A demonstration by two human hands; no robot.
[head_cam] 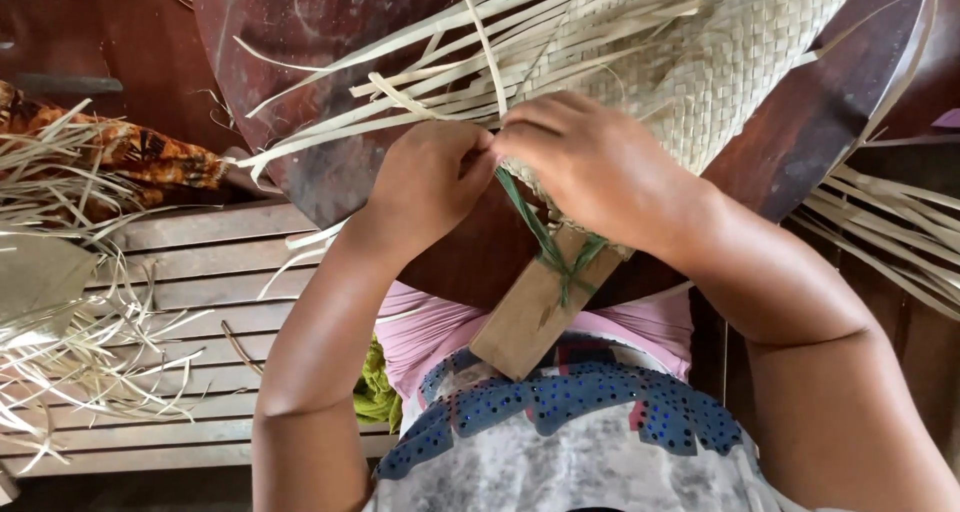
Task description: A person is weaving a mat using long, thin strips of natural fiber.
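Our left hand and right hand pinch closed on pale palm strips at the woven mat's edge, centre frame; a wooden block tied with green strip lies at six o'clock.

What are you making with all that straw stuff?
A person is weaving pale palm-leaf strips into a woven mat piece over a round dark wooden form. The left hand and right hand pinch strips together at the weave's edge. Below them, a wooden block is tied on with green strips.
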